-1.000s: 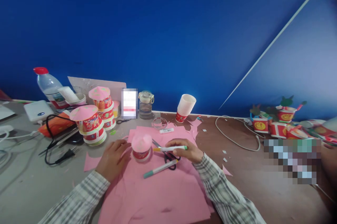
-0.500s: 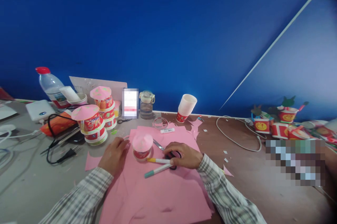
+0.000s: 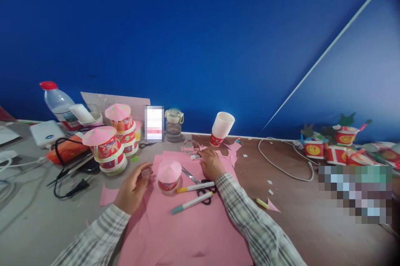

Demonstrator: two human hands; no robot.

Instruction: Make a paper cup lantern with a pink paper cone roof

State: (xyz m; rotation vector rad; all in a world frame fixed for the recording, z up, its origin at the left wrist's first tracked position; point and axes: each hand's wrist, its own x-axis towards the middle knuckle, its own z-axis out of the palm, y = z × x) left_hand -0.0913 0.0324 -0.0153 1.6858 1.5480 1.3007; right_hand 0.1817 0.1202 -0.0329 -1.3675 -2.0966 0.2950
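My right hand [image 3: 212, 165] reaches to the back of the pink paper [image 3: 193, 232], its fingers closed on a white glue stick [image 3: 195, 157]. My left hand [image 3: 135, 189] is half curled with thumb and fingers apart, just left of a small red paper cup [image 3: 168, 186] topped by a pink paper cone [image 3: 169, 171]. To the right of this cup lie open scissors [image 3: 191, 175] with black handles. Across their handles rest a yellow-ended marker [image 3: 195, 187] and a teal-capped marker [image 3: 191, 203].
Two stacked-cup towers with pink cones [image 3: 100, 136] stand at left, near a plug [image 3: 78, 186] and cables. Behind are a bottle [image 3: 59, 105], a lidded jar [image 3: 173, 126] and stacked paper cups [image 3: 222, 126]. Decorated cups [image 3: 314, 148] and a white cable [image 3: 283, 172] lie at right.
My right hand has left the scissors and markers and moved away from me to the glue stick. My left hand has turned, its thumb and fingers now more apart.
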